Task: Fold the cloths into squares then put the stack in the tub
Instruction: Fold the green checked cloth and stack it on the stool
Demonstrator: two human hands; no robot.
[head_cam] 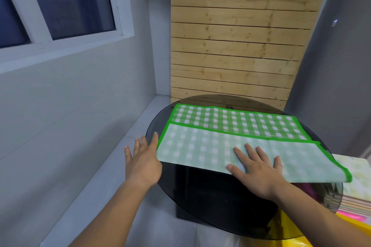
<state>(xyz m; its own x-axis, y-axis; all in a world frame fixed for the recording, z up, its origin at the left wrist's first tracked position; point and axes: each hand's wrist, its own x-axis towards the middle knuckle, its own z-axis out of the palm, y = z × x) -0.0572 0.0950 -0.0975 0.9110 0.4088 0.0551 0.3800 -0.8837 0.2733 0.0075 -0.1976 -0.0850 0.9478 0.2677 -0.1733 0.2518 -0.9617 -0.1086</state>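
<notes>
On dark glass table (pixel 210 202), green cloth (pixel 220 138)

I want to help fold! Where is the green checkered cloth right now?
The green checkered cloth lies on the round dark glass table in front of the wooden slat wall, folded partway, the right hand flat on it.

Matt cloth on glossy glass

The green checked cloth (pixel 230 126) is soft woven fabric, paler on its folded-over side; the table (pixel 200 196) is dark, smooth, reflective glass; behind stands a knotty, unfinished wood panel (pixel 241 36).
</notes>
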